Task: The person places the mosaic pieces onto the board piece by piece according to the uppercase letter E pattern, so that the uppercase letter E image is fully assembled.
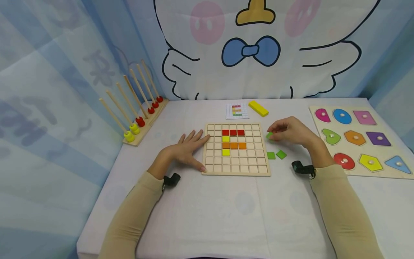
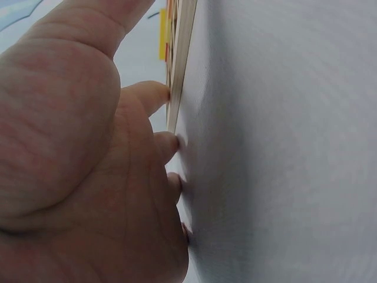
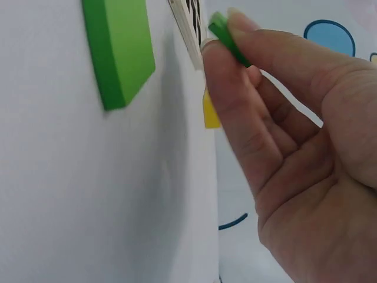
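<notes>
My right hand (image 1: 292, 132) pinches a green square tile (image 3: 228, 39) between thumb and fingertips, just off the right edge of a wooden grid board (image 1: 215, 160). Two more green tiles (image 1: 281, 154) lie on the cloth below that hand. With fingers spread, my left hand (image 1: 185, 150) rests at the board's left edge, fingertips and thumb touching its rim. Set in the grid are a row of red tiles (image 1: 233, 132), a yellow tile (image 1: 225, 138), a row of orange tiles (image 1: 234, 145) and another yellow tile (image 1: 226, 152).
Behind the board lie a small pattern card (image 1: 237, 111) and a yellow bar (image 1: 258, 108). A shape puzzle board (image 1: 350, 138) with knobbed pieces is at the right. On the left stands a wooden peg rack (image 1: 147, 126) with red and yellow beads. A printed curtain (image 1: 207, 79) hangs behind the table.
</notes>
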Demonstrator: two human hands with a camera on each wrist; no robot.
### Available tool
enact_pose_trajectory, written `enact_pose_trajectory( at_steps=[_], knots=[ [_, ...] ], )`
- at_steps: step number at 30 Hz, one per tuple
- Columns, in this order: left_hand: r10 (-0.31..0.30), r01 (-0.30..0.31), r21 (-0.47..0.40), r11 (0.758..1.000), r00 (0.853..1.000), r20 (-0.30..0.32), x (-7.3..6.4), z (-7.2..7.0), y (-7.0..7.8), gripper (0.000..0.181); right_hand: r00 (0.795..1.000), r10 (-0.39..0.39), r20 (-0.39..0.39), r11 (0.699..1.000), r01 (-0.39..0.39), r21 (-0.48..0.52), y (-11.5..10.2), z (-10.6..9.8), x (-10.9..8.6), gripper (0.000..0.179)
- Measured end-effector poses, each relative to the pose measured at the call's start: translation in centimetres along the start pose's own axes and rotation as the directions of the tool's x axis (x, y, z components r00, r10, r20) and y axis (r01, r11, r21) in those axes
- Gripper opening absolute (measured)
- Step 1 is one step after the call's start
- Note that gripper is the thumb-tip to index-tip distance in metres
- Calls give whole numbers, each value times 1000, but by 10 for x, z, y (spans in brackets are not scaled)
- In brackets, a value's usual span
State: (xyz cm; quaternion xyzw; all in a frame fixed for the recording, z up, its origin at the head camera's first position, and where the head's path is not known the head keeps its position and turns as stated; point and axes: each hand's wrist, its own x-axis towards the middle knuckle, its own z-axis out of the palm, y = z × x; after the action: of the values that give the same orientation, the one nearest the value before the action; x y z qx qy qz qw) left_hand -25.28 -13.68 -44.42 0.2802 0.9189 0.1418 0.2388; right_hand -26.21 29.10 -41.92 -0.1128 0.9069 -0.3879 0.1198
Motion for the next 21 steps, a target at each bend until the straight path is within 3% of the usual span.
enact_pose_trajectory(
  at_steps=[7,13,21],
  knots=[
    [-7,7,5,1000,1000,1,0,0,1,134,998,-26,-49,999,28,38,-8,4,2,30],
    [0,0,1,1000,1000,-2,0,0,1,134,999,-41,-13,997,42,72,-14,10,5,33],
    [10,-10,-7,1000,1000,-6,-1,0,0,133,992,-129,-9,986,129,101,-24,19,6,32]
  ],
)
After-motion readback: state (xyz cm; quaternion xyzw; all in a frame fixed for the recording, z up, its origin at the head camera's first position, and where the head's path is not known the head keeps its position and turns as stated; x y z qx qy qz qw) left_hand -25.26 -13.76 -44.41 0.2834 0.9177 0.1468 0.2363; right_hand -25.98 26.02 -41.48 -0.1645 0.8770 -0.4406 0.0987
